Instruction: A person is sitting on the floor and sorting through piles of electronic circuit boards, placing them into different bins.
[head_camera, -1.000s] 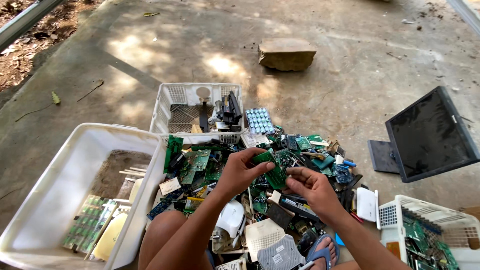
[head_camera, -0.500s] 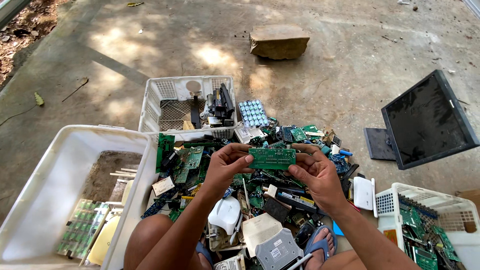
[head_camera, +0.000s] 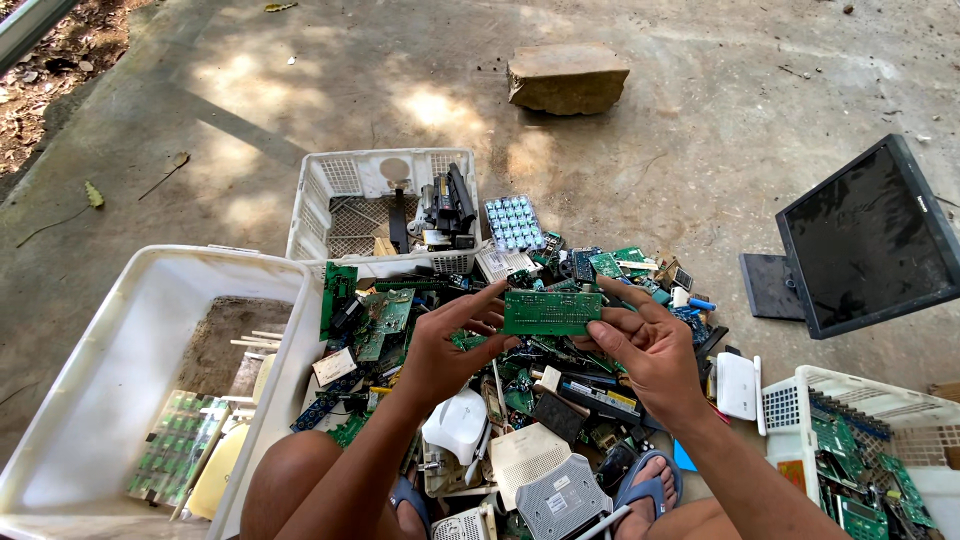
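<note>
Both hands hold a green circuit board (head_camera: 552, 312) level. Left hand (head_camera: 448, 352) fingers pinch its nine o'clock end; right hand (head_camera: 652, 350) fingers clamp its three o'clock end above the scrap pile (head_camera: 520, 400).

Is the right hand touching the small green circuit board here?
Touching. The head view shows the right hand pinching the right end of the green circuit board between thumb and fingers, while the left hand grips its left end.

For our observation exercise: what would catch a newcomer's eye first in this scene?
First, the small green circuit board held level between the left hand and right hand at centre. Beneath them sprawls a heap of electronic scrap, with a large white tub on the left and a black monitor on the right.
</note>
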